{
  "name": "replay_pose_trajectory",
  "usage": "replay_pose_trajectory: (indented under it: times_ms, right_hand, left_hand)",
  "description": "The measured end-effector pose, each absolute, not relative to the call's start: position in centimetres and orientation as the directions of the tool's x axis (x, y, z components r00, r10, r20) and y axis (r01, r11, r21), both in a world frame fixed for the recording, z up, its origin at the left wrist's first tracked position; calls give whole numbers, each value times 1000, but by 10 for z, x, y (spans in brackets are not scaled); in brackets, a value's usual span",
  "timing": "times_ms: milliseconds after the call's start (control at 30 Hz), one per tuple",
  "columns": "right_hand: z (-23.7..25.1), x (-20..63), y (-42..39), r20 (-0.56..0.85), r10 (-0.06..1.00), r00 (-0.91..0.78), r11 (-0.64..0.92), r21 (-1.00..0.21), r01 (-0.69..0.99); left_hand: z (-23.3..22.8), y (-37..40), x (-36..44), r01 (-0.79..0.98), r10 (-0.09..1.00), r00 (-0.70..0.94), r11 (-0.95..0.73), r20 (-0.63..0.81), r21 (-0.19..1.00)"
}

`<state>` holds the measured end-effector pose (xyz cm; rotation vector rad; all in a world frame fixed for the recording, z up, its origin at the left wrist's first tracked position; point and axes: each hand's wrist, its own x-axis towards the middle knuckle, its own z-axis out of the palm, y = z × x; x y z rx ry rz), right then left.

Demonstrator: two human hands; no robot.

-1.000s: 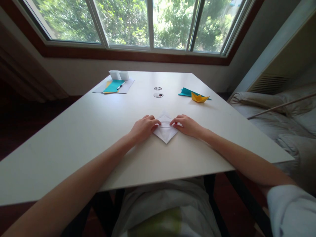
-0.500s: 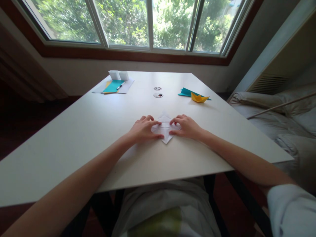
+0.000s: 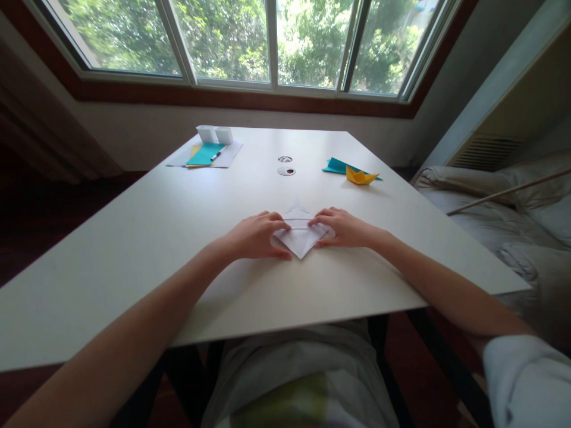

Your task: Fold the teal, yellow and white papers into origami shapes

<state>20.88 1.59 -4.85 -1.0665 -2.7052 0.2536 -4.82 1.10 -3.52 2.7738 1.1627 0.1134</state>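
Observation:
A folded white paper (image 3: 302,242) lies on the white table in front of me, one pointed corner toward me and crease lines across its middle. My left hand (image 3: 259,236) grips its left side, with the index fingertip on top and the thumb at the lower left edge. On the other side, my right hand (image 3: 339,229) holds the paper with curled fingers on top and the thumb by the lower right edge. Part of both side corners is hidden by my fingers.
A yellow paper boat (image 3: 360,176) and a teal folded paper (image 3: 336,166) sit at the back right. At the back left are white paper boxes (image 3: 224,136), teal sheets (image 3: 205,154) and a pen (image 3: 218,154). Two round table inserts (image 3: 286,171) lie at centre.
My thumbs have moved off the middle of the paper outward to its lower edges, so more of the near corner shows. The index fingers stay on the paper.

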Motion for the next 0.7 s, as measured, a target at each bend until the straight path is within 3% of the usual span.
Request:
replay_pose_trajectory:
  times_ms: [700]
  right_hand:
    - [-45,213,19,146,650,-746,751,-272,601]
  left_hand:
    - [-38,25,-59,571,623,775,-762,104,306]
